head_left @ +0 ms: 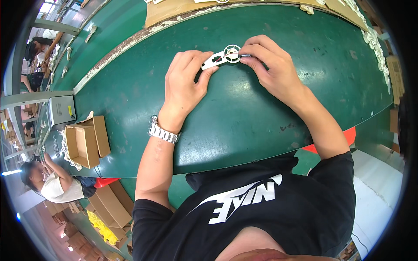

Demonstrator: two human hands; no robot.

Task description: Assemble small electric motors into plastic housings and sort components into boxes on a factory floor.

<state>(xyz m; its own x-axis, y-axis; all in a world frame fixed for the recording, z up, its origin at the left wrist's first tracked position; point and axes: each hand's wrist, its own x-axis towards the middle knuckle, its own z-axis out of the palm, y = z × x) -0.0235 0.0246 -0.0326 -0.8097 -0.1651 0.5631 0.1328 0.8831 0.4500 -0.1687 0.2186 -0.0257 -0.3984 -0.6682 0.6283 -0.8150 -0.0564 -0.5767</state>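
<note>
Both of my hands are raised over the green tabletop (230, 126), around a white plastic part (212, 61) with a flat slotted arm and a spoked wheel (231, 53) at its right end. My left hand (186, 78) pinches the arm's left end between thumb and fingers. At the wheel's right edge, my right hand (274, 65) has its thumb and fingers closed on something small and greyish, partly hidden by the fingertips. The wheel's spokes and hub face up.
An open cardboard box (82, 145) stands at the table's left end, near a grey metal box (62, 109). Flattened cardboard (183, 12) with white parts lies along the far edge. White pieces line the right rim (379, 54). Another person (56, 182) sits at the left.
</note>
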